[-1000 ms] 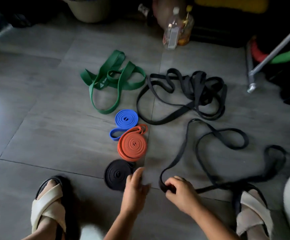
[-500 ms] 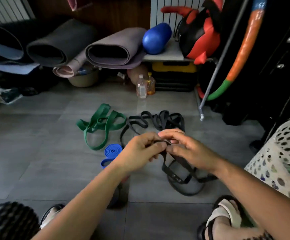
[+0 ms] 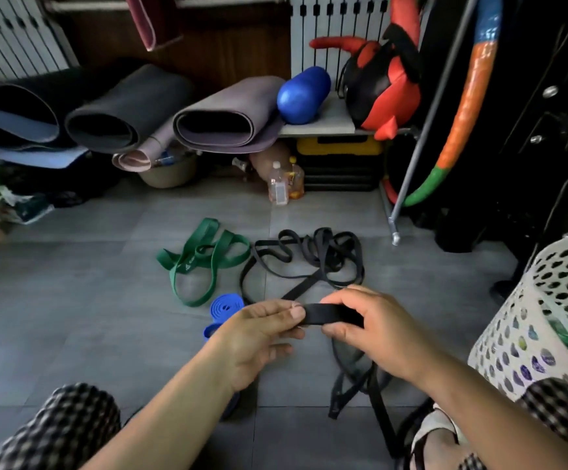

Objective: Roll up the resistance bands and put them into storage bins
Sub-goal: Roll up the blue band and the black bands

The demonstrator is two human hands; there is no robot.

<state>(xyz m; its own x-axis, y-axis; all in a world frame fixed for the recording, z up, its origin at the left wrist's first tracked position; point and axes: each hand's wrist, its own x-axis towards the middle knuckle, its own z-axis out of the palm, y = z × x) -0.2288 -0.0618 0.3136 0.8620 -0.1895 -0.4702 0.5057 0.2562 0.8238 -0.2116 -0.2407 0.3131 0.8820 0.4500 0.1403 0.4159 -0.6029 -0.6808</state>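
Head view: your left hand (image 3: 258, 337) and right hand (image 3: 374, 330) both pinch the black band (image 3: 330, 315), held up near centre, slack trailing to the floor (image 3: 72, 317). Loosen either pinch and the springy start may uncoil.

grey floor tiles (image 3: 72, 317) carry a loose green band (image 3: 204, 259) beside a tangled heap of black bands (image 3: 313, 256), with a rolled blue band (image 3: 225, 305) just nearer the person. a white perforated basket (image 3: 553, 300) stands at the right, two bottles (image 3: 278, 188) at the back.
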